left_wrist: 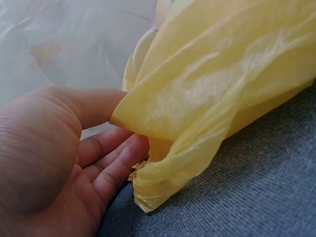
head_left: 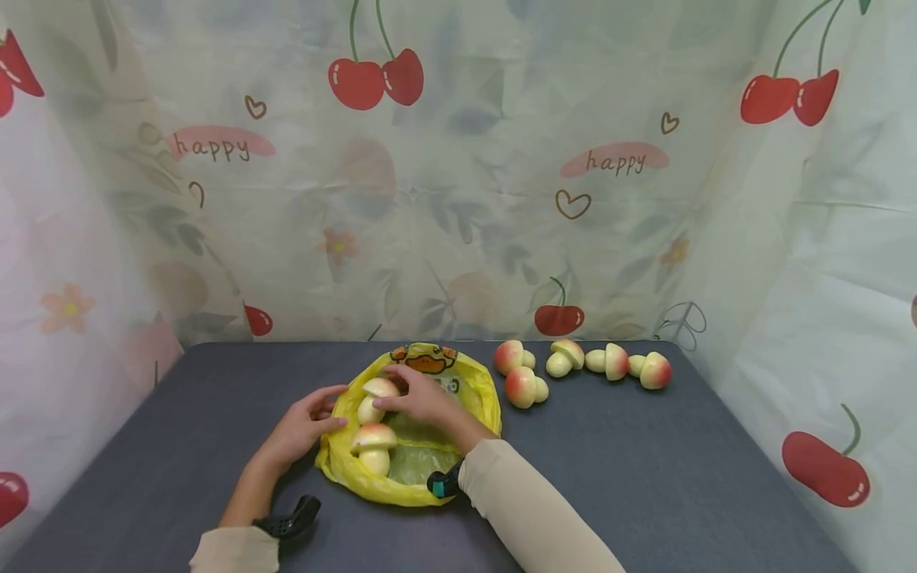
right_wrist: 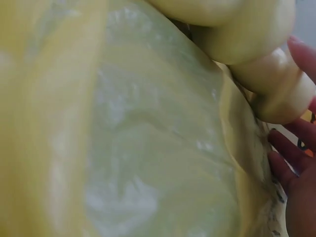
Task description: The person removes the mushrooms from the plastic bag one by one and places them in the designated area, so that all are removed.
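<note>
In the head view a yellow plastic bag (head_left: 487, 390) with a duck print lies spread in a ring on the table. Two mushroom-shaped toys stand in its left part: a front mushroom (head_left: 374, 448) with a reddish cap, and a pale rear mushroom (head_left: 372, 410). My right hand (head_left: 424, 398) reaches over the bag and holds the rear mushroom, thumb at its stem and fingers beside the cap. The right wrist view shows fingers (right_wrist: 289, 148) around that mushroom (right_wrist: 281, 89). My left hand (head_left: 301, 428) touches the bag's left rim, thumb and fingers spread apart, thumb tip (left_wrist: 106, 106) partly covered by plastic.
Several more mushroom toys, such as this one (head_left: 525, 388), lie on their sides on the dark table (head_left: 609, 461), right of the bag near the back edge. A cherry-printed curtain (head_left: 458, 239) hangs behind the table and along both sides.
</note>
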The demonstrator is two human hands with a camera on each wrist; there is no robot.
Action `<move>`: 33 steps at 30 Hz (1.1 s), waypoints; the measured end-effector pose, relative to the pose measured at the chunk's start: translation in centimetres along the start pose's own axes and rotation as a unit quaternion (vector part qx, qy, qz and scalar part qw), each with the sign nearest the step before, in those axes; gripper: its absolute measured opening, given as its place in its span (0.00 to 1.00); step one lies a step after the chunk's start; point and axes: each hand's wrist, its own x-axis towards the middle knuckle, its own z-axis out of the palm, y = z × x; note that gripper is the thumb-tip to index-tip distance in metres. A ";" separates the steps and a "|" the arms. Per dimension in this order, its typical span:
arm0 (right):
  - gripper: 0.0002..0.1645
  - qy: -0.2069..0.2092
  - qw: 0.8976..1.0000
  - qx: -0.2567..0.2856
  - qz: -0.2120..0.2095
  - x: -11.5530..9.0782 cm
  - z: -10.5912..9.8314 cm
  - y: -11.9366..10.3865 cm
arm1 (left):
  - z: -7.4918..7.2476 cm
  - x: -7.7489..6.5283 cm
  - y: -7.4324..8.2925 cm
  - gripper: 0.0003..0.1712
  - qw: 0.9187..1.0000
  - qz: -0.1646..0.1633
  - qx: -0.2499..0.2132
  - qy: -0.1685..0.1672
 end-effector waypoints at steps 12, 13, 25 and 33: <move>0.36 0.021 0.999 -0.021 -0.013 -0.4 0.8 0.1 | 0.0 0.0 0.0 0.33 1.000 0.014 0.000 -0.002; 0.36 0.023 0.999 -0.018 -0.014 -0.4 0.7 0.1 | 0.0 0.0 -0.1 0.33 1.000 0.014 -0.001 -0.002; 0.31 0.032 0.999 0.025 -0.021 -1.8 -1.1 -0.5 | 0.1 0.1 -0.2 0.32 1.000 0.002 0.010 0.008; 0.32 0.042 0.998 0.024 -0.038 -2.5 -2.6 -0.5 | 0.1 0.0 -0.1 0.32 1.000 0.009 0.012 0.005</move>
